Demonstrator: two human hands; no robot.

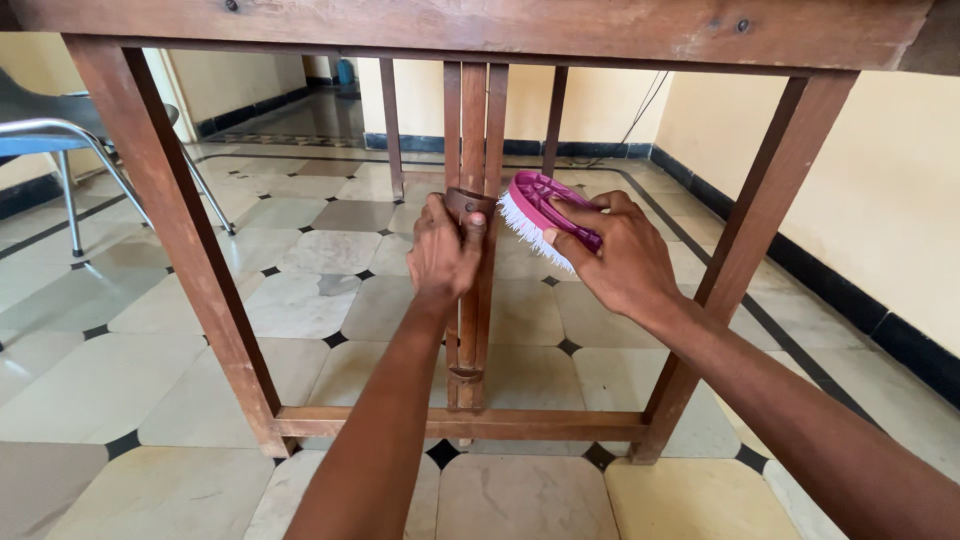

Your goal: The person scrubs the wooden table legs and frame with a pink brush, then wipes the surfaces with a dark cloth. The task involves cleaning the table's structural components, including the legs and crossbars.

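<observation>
Under a brown wooden table (480, 30), a pair of upright wooden slats (474, 130) runs from the top down to the low crossbar (460, 423). My left hand (440, 252) grips these slats at a small wooden bracket, thumb in front. My right hand (612, 262) holds a pink scrubbing brush (535, 205) with white bristles. The bristles face left, close to the right edge of the slats, just beside my left hand.
Slanted table legs stand at left (170, 220) and right (745, 250), joined by the low crossbar. The floor is pale marble tile with dark diamond insets. A metal-legged chair (60, 135) stands at the far left. A cream wall (900, 200) runs along the right.
</observation>
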